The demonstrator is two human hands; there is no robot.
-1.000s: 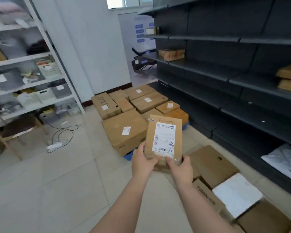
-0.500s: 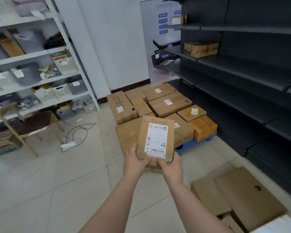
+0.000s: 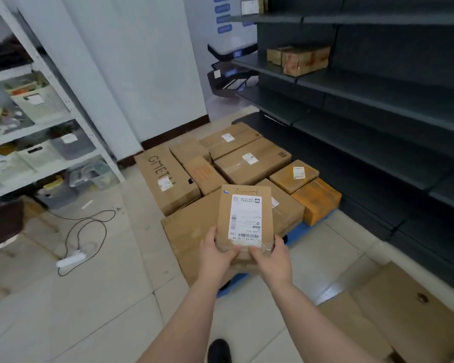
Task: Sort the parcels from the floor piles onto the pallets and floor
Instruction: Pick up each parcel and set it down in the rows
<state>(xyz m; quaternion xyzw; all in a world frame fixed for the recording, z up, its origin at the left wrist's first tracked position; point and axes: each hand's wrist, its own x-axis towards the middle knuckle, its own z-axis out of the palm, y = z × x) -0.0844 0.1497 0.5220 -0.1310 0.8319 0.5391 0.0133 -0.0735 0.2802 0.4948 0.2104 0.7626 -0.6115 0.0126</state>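
Both hands hold a small parcel point(image 3: 244, 216) over the near edge of a loaded pallet point(image 3: 303, 233).

The left hand point(image 3: 216, 254) grips the parcel's near left corner and the right hand point(image 3: 271, 256) grips its near right corner, fingers curled under and thumbs on top. The parcel is tilted up, its white label point(image 3: 245, 217) facing the camera. Below and beyond it, brown boxes point(image 3: 249, 163) cover the blue pallet, an orange box point(image 3: 316, 200) at the right end. A long box point(image 3: 165, 179) marked with letters sits at the far left. Flat cartons point(image 3: 393, 315) lie on the floor at near right. A dark shelf point(image 3: 364, 100) runs along the right, a white rack point(image 3: 37, 127) stands left, and a cable point(image 3: 87, 231) with a power strip lies on the tiles.
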